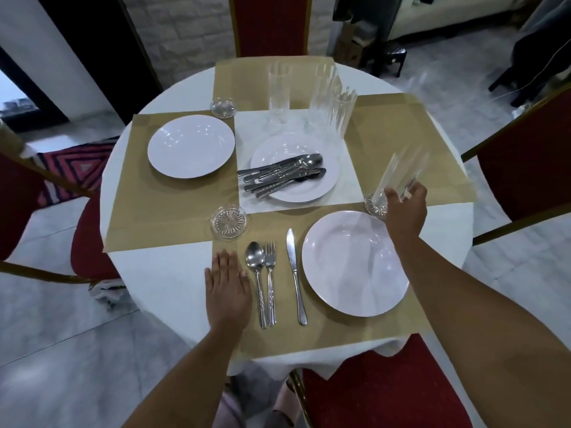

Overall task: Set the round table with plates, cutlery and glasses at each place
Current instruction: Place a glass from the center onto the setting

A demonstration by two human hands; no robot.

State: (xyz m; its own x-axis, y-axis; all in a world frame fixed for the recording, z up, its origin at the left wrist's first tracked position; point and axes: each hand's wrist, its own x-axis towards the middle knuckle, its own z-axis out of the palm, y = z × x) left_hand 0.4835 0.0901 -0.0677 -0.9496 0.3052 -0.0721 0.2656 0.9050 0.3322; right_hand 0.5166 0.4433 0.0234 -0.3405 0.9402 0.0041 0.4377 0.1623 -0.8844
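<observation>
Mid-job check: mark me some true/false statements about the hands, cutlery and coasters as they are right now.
1. The right hand grips a tilted glass. True.
2. The left hand holds the fork. False: it lies flat on the table, holding nothing; the fork lies between spoon and knife.
3. Spare cutlery is piled on the centre plate. True.
4. The far-left plate has a knife beside it. False: no cutlery lies by it.
5. The coaster above the spoon bears a glass. False: it is bare.

Dining room, likely in a home: cloth-covered round surface (160, 273), red padded chairs (272, 26), tiled floor (61, 350), rug (74, 168) at left.
</observation>
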